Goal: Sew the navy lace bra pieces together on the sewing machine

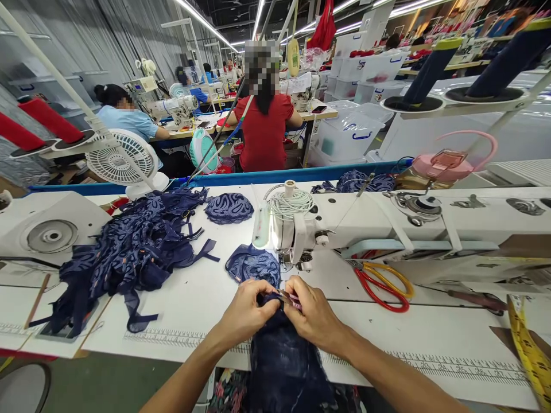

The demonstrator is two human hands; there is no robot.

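Observation:
My left hand [249,310] is closed, pinching the edge of a piece of navy fabric [282,358] in front of the sewing machine [297,229]. The fabric hangs over the table's front edge into my lap. My right hand [316,315] is closed around small thread snips [286,297]; their metal blades point left, against the fabric at my left fingertips. Just beyond my hands, a navy patterned lace piece [253,265] lies left of the needle area. Another rounded lace piece [229,207] rests farther back.
A heap of navy lace pieces and straps [142,246] covers the left of the table [185,304]. Red-and-yellow-handled scissors [383,287] lie right of the machine head. A yellow tape measure [525,344] hangs at the far right. A person in red [264,135] sits ahead.

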